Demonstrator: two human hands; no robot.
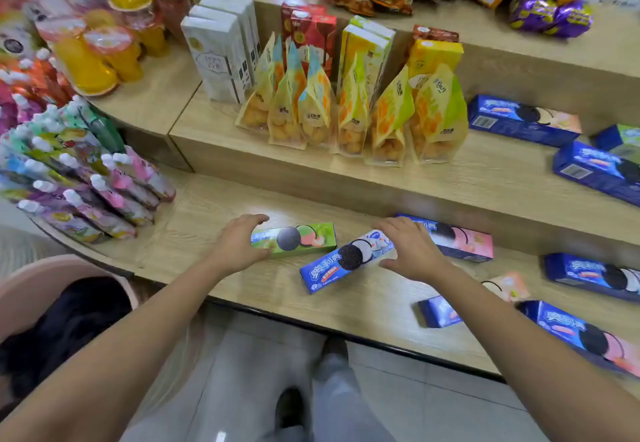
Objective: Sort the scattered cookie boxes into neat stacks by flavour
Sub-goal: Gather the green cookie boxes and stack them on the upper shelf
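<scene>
Left hand (239, 240) grips green box (298, 239); right hand (408, 249) covers blue box (343, 259).

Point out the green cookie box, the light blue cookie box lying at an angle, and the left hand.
green cookie box (304, 239), head view, front face right of the cookie picture
light blue cookie box (332, 268), head view, front face near the logo
left hand (239, 242), head view, back of the hand
</scene>
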